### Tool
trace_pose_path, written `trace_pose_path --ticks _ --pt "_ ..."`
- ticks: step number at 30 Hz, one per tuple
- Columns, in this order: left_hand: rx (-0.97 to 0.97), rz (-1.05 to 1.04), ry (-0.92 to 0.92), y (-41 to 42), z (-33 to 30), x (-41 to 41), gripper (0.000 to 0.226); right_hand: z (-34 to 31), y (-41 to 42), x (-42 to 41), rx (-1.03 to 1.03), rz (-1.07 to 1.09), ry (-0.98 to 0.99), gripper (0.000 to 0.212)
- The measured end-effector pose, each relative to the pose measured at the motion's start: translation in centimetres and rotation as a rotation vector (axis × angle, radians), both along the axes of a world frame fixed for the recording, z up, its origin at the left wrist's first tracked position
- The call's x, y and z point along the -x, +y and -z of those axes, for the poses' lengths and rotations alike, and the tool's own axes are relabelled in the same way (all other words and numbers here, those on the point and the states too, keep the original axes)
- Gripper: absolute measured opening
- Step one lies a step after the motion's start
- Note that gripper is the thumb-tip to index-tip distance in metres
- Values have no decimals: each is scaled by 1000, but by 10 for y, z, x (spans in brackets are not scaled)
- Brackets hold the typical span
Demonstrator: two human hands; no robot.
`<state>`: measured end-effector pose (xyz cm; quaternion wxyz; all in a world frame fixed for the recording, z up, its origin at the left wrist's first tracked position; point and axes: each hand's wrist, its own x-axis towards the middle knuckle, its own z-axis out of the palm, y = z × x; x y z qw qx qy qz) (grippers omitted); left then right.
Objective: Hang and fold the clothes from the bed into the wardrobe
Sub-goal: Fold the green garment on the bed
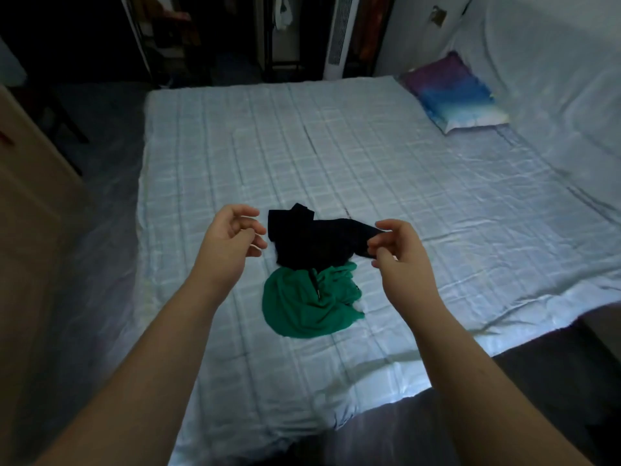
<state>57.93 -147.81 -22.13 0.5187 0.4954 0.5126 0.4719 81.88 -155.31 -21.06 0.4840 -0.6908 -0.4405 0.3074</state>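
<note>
A black garment (312, 240) lies crumpled on the pale checked bed (336, 156), partly over a green garment (302, 307) nearer to me. My right hand (396, 250) pinches the black garment's right corner between thumb and fingers, lifting it slightly. Just left of the black garment hovers my left hand (232, 237), fingers loosely curled and holding nothing. The dark wardrobe (188, 35) stands beyond the far edge of the bed, with clothes hanging inside.
A purple and blue pillow (453, 92) lies at the bed's far right corner against a white draped wall. A white tall appliance (339, 35) stands behind the bed. A beige door or cabinet (30, 183) is at the left.
</note>
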Motion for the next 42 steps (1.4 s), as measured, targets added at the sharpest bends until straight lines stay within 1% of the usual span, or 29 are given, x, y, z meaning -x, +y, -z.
trace_pose_path --ticks 4,10,14,20,24,26,27,29,30,31,33,34,38,40,42 --pt "115 1 48 36 43 -18 35 46 24 -21 114 36 11 44" --pt "286 -36 131 67 116 -41 35 127 62 -49 280 12 35 38" --pt "374 -86 167 83 162 -63 32 185 95 -63 388 -54 71 37" --pt "535 -139 255 89 247 -90 29 274 143 -76 583 -192 65 32" --pt "677 -183 253 80 305 -105 27 324 160 -69 670 -315 -4 30" --pt "753 -190 270 72 331 -108 35 347 161 -65 717 -386 -85 40" --pt "786 -176 287 67 341 -111 45 357 158 -64 744 -421 -133 49" --pt "833 -150 328 60 357 -116 80 371 150 -62 795 -489 -227 66" --pt "848 -139 347 57 363 -120 95 376 145 -60 814 -519 -256 74" --pt "850 -136 349 55 368 -126 101 380 140 -60 827 -547 -269 79" --pt "845 -173 339 54 375 -136 97 388 132 -59 839 -583 -276 83" --pt "837 -201 355 54 377 -138 91 392 130 -59 829 -577 -273 80" --pt "795 -241 422 59 380 -137 49 392 125 -61 773 -443 -188 47" --pt "791 -261 378 62 375 -131 41 386 120 -60 740 -379 -107 36" --pt "774 -273 322 62 366 -124 38 374 112 -55 691 -343 -23 31"
